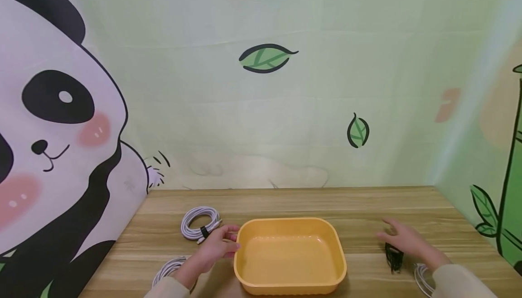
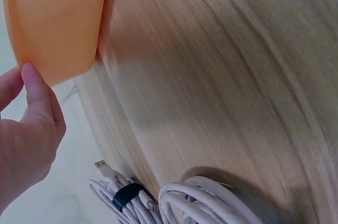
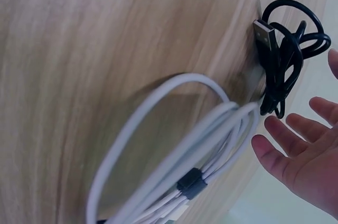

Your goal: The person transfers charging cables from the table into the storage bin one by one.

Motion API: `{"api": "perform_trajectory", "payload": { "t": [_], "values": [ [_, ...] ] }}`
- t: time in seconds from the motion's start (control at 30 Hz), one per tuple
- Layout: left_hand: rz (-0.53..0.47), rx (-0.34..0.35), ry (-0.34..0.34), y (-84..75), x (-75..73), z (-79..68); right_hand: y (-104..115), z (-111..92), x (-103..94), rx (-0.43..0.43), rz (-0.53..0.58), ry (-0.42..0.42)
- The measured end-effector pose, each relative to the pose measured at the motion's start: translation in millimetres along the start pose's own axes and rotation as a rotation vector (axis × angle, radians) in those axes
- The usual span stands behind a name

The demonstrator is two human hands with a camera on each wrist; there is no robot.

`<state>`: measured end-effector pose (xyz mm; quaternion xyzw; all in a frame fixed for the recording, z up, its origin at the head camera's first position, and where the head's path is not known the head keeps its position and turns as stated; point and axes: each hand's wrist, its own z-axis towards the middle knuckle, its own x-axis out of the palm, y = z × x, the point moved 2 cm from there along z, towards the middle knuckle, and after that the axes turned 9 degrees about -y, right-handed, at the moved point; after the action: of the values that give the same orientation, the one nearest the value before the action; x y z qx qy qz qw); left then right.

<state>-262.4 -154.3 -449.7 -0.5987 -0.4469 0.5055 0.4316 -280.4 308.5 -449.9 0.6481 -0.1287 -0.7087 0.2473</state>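
Observation:
A yellow plastic container (image 1: 290,261) with rounded corners stands on the table, with nothing inside. At its left side, my left hand (image 1: 218,248) pinches the rim; the left wrist view shows fingertips (image 2: 30,73) against the container's outer wall (image 2: 58,28). My right hand (image 1: 405,238) hovers with spread fingers just above a coiled black USB cable (image 1: 393,257). In the right wrist view the fingers of this hand (image 3: 311,155) are beside the black cable (image 3: 285,55), apart from it, and a white cable coil (image 3: 179,134) with a dark strap lies nearby.
On the left of the wooden table (image 1: 285,203) lie a pale cable coil (image 1: 200,223) with a black strap and another coil (image 1: 169,268) nearer me. A further white coil (image 1: 423,280) is partly covered by my right sleeve. A printed panda backdrop (image 1: 195,85) stands behind.

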Motion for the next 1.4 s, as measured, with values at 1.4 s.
{"api": "perform_trajectory", "payload": {
  "t": [1.4],
  "values": [
    [0.026,0.0,0.019,-3.7,-1.0,-0.8,-25.8,-13.9,-6.4,0.312,0.354,0.047]
  ]
}}
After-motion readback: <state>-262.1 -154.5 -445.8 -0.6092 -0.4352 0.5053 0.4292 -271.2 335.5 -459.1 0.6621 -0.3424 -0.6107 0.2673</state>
